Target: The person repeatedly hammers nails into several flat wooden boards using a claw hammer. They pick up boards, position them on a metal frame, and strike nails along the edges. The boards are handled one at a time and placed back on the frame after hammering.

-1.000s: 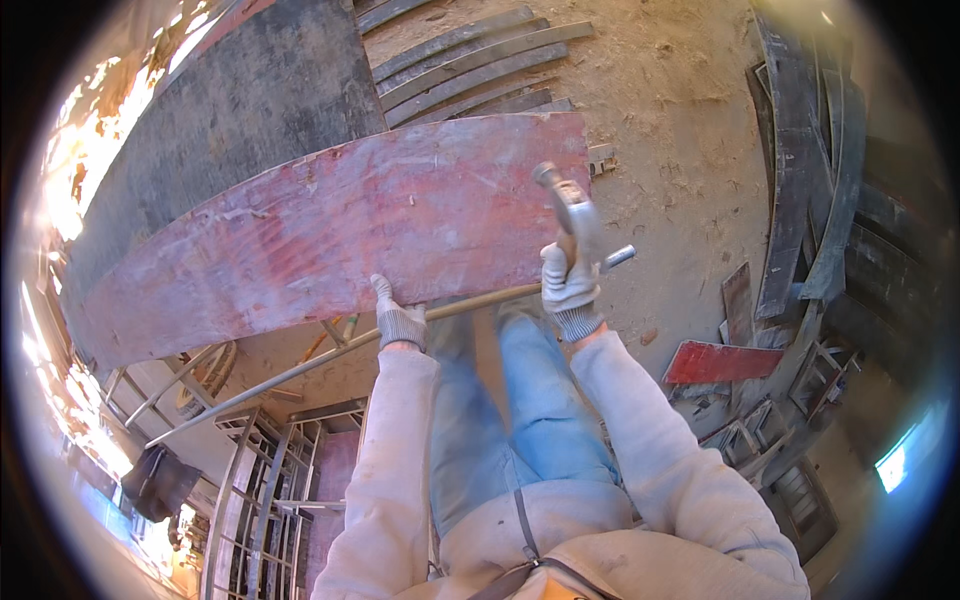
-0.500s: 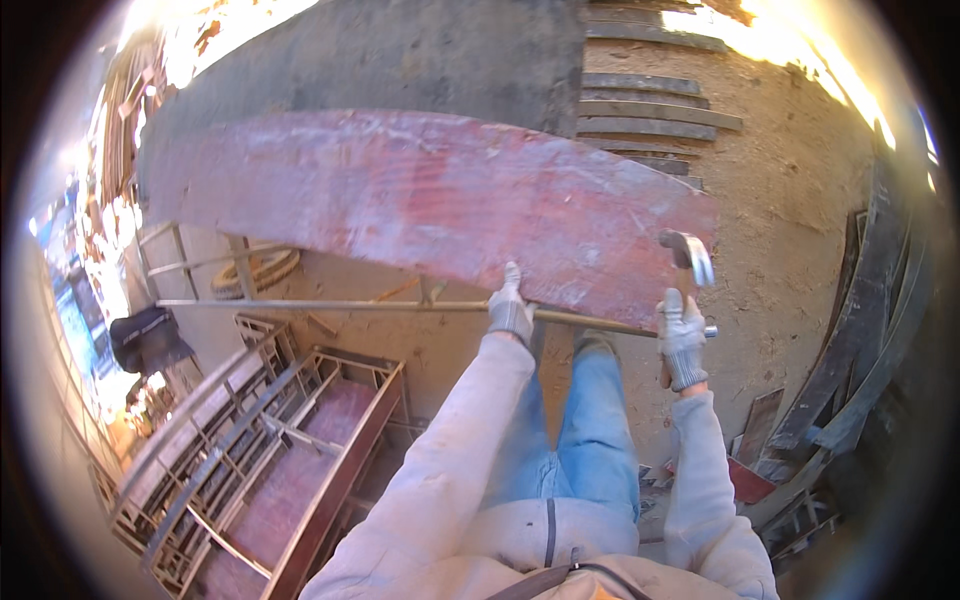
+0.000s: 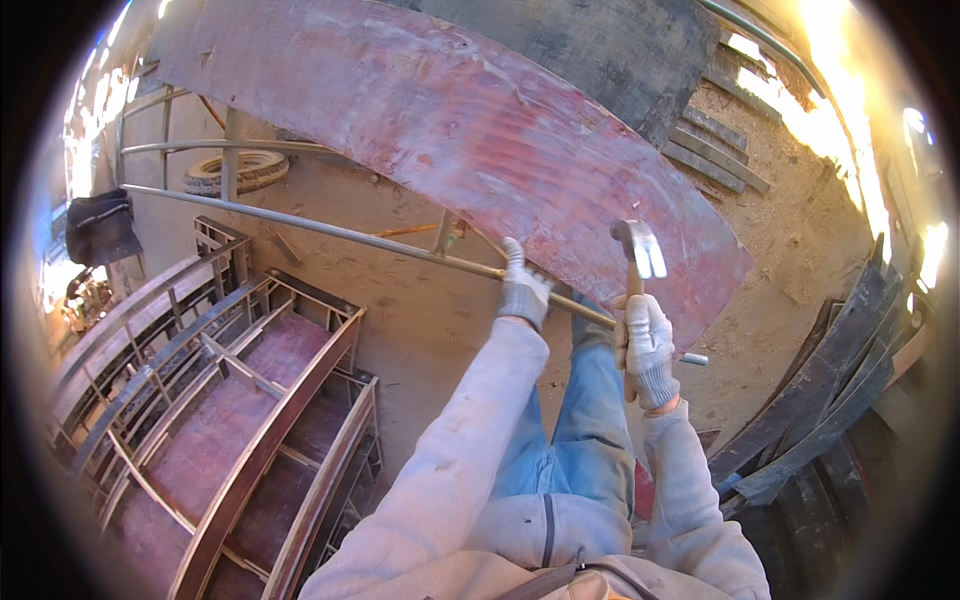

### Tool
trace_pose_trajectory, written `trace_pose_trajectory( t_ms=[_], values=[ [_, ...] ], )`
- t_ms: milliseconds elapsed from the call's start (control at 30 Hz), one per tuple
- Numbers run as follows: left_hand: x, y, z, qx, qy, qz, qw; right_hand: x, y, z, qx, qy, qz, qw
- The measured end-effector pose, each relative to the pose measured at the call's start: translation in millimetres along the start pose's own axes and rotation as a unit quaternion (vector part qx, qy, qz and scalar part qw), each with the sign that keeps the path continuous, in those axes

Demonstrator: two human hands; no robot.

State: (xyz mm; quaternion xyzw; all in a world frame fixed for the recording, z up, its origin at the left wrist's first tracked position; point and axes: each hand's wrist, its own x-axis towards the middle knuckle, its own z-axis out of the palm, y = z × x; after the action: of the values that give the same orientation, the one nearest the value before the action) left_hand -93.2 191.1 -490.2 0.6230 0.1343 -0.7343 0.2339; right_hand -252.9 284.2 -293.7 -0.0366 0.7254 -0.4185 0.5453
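Note:
A long reddish plywood sheet with a worn, stained face rests across a frame of metal tubes in front of me. My left hand, in a pale knit glove, grips the sheet's near edge, thumb on top and the other fingers hidden underneath. A claw hammer is upright in my gloved right hand, which is wrapped around its wooden handle. The hammer's head shows above the sheet's right part. Beneath my hands runs a round metal tube, its end sticking out past my right hand.
A dark sheet lies beyond the reddish one. At left stand curved wooden formwork frames, with a tyre farther back. Loose boards lie on the dirt at far right. Dark curved panels are stacked at right.
The whole view has turned, so the sheet now slants down to the right and more formwork shows. My right hand with the hammer has come closer to my left hand.

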Motion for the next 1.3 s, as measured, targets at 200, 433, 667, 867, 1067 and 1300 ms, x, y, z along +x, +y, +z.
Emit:
trace_pose_trajectory(
  t_ms=[200, 433, 667, 867, 1067, 1300],
  values=[
    [16, 105, -17, -0.027, -0.022, 0.124, 0.992, 4, -31, 39, -0.047, -0.043, 0.057, 0.996],
    [36, 141, -16, -0.02, -0.045, 0.121, 0.991, 7, -33, 63, -0.071, -0.032, 0.106, 0.991],
    [36, 137, -25, 0.013, -0.03, 0.114, 0.993, 15, -35, 82, -0.035, -0.032, 0.038, 0.998],
    [34, 137, -12, -0.029, -0.045, 0.103, 0.993, 49, -64, 103, -0.125, -0.083, 0.063, 0.987],
    [29, 138, 14, 0.166, 0.081, 0.085, 0.979, 171, -116, 129, -0.443, 0.023, -0.185, 0.877],
    [39, 127, 21, 0.222, 0.152, 0.168, 0.948, 227, -185, 177, -0.577, -0.009, -0.169, 0.799]
  ],
)
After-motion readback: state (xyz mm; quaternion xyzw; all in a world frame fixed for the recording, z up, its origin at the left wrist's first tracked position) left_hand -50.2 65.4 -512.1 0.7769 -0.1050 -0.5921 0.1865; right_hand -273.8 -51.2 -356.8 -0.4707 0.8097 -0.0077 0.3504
